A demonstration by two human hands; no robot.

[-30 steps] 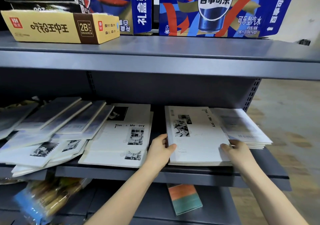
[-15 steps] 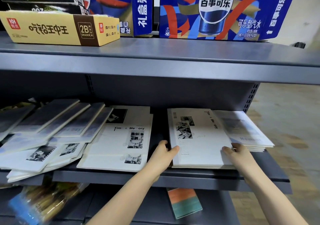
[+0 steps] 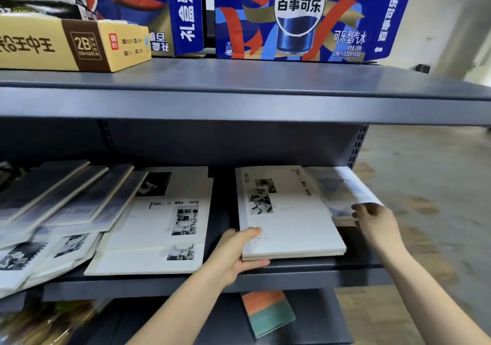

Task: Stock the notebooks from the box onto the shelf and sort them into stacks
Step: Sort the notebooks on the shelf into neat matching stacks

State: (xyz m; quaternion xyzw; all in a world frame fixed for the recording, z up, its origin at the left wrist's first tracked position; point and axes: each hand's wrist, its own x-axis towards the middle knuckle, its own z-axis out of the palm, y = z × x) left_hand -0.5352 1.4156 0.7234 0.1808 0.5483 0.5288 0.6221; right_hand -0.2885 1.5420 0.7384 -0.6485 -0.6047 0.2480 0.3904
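A stack of white notebooks (image 3: 289, 217) with black-and-white photos lies on the grey middle shelf (image 3: 305, 273). My left hand (image 3: 239, 249) grips its front left corner, thumb on top and fingers under the edge. To its right lies another notebook stack (image 3: 342, 188), blurred. My right hand (image 3: 372, 219) is at that stack's front edge, fingers curled on it. A further white stack (image 3: 162, 227) lies left of centre, and several notebooks (image 3: 53, 211) are fanned out untidily at the far left.
The upper shelf (image 3: 239, 92) overhangs close above, carrying a yellow 2B carton (image 3: 71, 44) and blue cola cartons (image 3: 300, 15). An orange-and-teal book (image 3: 268, 312) lies on the lower shelf. Bare floor (image 3: 430, 185) extends past the shelf's right end.
My right hand left the middle stack's front right corner and moved right and up to the rightmost stack. My left hand's thumb slid onto the middle stack's corner.
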